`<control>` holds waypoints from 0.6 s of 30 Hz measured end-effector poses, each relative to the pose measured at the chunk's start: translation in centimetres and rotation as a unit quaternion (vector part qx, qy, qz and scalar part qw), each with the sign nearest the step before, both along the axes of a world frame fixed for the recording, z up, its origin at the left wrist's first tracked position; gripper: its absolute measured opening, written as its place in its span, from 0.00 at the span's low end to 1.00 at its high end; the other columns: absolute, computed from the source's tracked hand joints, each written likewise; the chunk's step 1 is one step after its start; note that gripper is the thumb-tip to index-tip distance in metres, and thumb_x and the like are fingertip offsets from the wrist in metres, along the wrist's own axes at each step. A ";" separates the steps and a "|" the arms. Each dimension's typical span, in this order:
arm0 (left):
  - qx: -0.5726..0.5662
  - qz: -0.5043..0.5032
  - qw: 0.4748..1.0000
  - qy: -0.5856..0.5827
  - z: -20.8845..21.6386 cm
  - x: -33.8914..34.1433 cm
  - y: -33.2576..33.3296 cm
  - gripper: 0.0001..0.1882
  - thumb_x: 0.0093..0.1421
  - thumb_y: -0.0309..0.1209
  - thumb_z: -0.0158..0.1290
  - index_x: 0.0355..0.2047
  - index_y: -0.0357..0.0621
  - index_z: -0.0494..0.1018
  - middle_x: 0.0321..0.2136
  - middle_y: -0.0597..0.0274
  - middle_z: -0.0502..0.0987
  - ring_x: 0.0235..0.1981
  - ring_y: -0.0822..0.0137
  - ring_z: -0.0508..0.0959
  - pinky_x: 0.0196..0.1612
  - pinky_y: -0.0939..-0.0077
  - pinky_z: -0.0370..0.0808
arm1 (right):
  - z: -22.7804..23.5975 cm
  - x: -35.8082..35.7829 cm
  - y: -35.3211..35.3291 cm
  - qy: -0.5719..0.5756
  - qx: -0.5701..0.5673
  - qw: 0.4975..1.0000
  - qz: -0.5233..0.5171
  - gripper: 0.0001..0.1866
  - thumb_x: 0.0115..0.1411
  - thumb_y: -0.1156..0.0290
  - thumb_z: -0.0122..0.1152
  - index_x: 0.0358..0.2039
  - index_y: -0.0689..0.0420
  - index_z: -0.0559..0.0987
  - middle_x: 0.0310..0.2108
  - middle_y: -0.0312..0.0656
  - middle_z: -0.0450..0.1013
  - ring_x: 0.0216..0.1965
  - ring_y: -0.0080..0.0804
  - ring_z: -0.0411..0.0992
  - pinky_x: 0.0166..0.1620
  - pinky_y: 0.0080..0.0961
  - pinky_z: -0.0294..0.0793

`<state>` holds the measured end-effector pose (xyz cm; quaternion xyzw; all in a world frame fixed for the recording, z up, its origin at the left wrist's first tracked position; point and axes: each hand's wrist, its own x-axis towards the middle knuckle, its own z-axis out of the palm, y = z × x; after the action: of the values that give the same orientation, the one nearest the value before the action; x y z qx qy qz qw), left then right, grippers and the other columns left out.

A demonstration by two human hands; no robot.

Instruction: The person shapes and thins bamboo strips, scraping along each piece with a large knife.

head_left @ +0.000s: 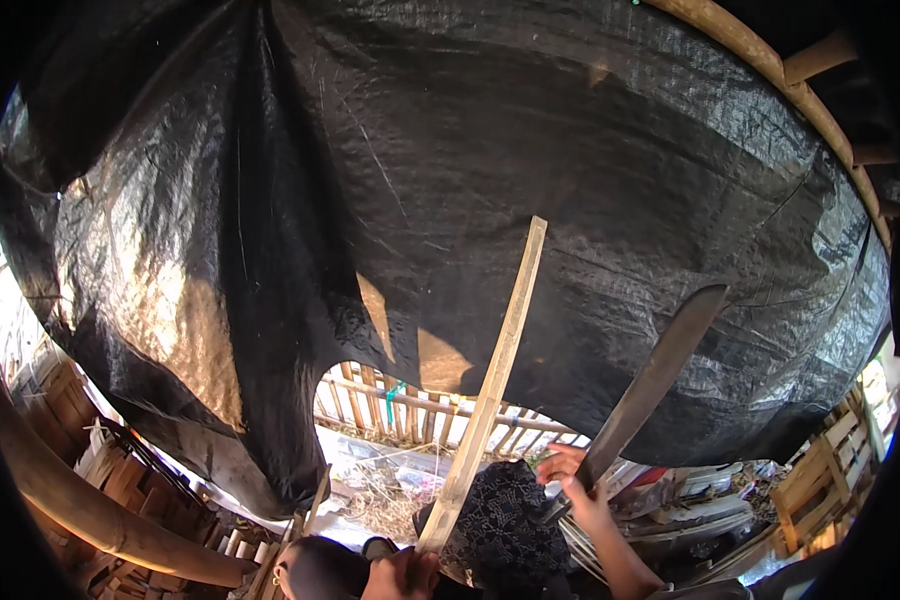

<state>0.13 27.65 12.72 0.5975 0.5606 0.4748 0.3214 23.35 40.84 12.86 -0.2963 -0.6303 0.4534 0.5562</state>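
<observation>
My left hand [402,575], at the bottom edge, is closed round the lower end of a long, pale, flat strip of wood or bamboo [495,385]. The strip rises upright, leaning slightly right. To its right, a machete [655,385] with a broad dark blade points up and to the right. My right hand [588,497] grips it low down, with some fingers lifted and bent beside the blade. Its handle is mostly hidden by the hand. Blade and strip are apart. Dark patterned cloth [495,520] lies between my two hands.
A large black tarp [450,150] hangs across the view. Under its edge show a slatted fence [420,410] and littered ground. A thick bamboo pole [110,520] crosses the lower left near stacked wood pieces [145,490]. A wooden crate [825,475] stands at the right.
</observation>
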 end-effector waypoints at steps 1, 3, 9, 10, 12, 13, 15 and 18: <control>0.028 0.008 0.999 -0.018 0.0 0.1 0.3 0.08 0.52 0.22 0.49 0.18 0.34 0.65 0.12 0.52 0.60 0.15 0.63 0.59 0.19 0.67 0.58 | -1.0 0.1 -0.3 0.037 -0.036 0.998 0.030 0.23 0.58 0.61 0.50 0.46 0.69 0.67 0.31 0.46 0.72 0.32 0.30 0.71 0.34 0.24 0.70; 0.052 0.017 0.998 -0.037 0.9 0.3 0.0 0.08 0.52 0.22 0.49 0.18 0.34 0.65 0.12 0.51 0.60 0.15 0.62 0.59 0.19 0.67 0.58 | -2.8 0.4 -0.7 0.074 -0.085 0.991 0.073 0.21 0.57 0.63 0.52 0.43 0.69 0.69 0.29 0.46 0.72 0.29 0.30 0.71 0.33 0.25 0.71; 0.069 0.013 0.994 0.080 1.0 0.1 0.4 0.11 0.57 0.28 0.48 0.20 0.35 0.67 0.12 0.54 0.66 0.14 0.69 0.66 0.18 0.73 0.62 | -4.5 0.4 -1.2 0.023 -0.129 0.987 0.090 0.10 0.50 0.78 0.60 0.18 0.60 0.68 0.14 0.38 0.68 0.15 0.21 0.67 0.21 0.19 0.66; -0.053 0.024 0.998 -0.020 1.4 0.2 0.2 0.12 0.59 0.30 0.48 0.22 0.34 0.69 0.12 0.56 0.72 0.13 0.72 0.72 0.18 0.76 0.66 | -4.0 0.4 -0.7 -0.036 -0.120 0.988 0.088 0.12 0.51 0.74 0.62 0.17 0.59 0.67 0.11 0.35 0.65 0.12 0.19 0.64 0.17 0.18 0.63; -0.181 0.016 0.979 -0.091 -0.5 0.1 0.1 0.11 0.57 0.29 0.50 0.23 0.32 0.69 0.15 0.51 0.73 0.15 0.69 0.74 0.20 0.73 0.69 | -2.4 -0.4 -0.2 -0.098 -0.140 0.984 0.045 0.15 0.52 0.69 0.62 0.17 0.57 0.67 0.09 0.33 0.64 0.10 0.18 0.62 0.14 0.17 0.60; -0.150 0.008 0.983 -0.101 -0.5 0.2 0.0 0.11 0.59 0.28 0.48 0.23 0.32 0.69 0.13 0.57 0.71 0.13 0.73 0.70 0.17 0.78 0.65 | -1.4 -0.8 0.0 -0.124 -0.141 0.982 0.014 0.16 0.52 0.67 0.63 0.16 0.56 0.66 0.09 0.32 0.64 0.09 0.18 0.61 0.14 0.17 0.59; -0.119 -0.003 0.989 -0.083 0.4 0.4 0.0 0.12 0.61 0.28 0.45 0.23 0.32 0.68 0.10 0.64 0.68 0.11 0.78 0.66 0.14 0.82 0.61 | -0.1 -1.2 1.0 -0.183 -0.131 0.972 -0.067 0.19 0.50 0.62 0.65 0.14 0.56 0.65 0.09 0.32 0.63 0.09 0.18 0.61 0.14 0.19 0.59; -0.102 -0.011 0.994 -0.043 -0.4 0.4 0.1 0.12 0.61 0.28 0.45 0.24 0.32 0.68 0.10 0.64 0.68 0.10 0.78 0.66 0.14 0.81 0.61 | 0.9 -1.1 2.6 -0.286 -0.015 0.954 -0.082 0.17 0.47 0.61 0.68 0.20 0.60 0.71 0.11 0.34 0.65 0.14 0.20 0.64 0.20 0.22 0.62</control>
<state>0.53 27.70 12.36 0.5466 0.5852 0.4370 0.4097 22.29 43.45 13.79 -0.4728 -0.7298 0.3115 0.3832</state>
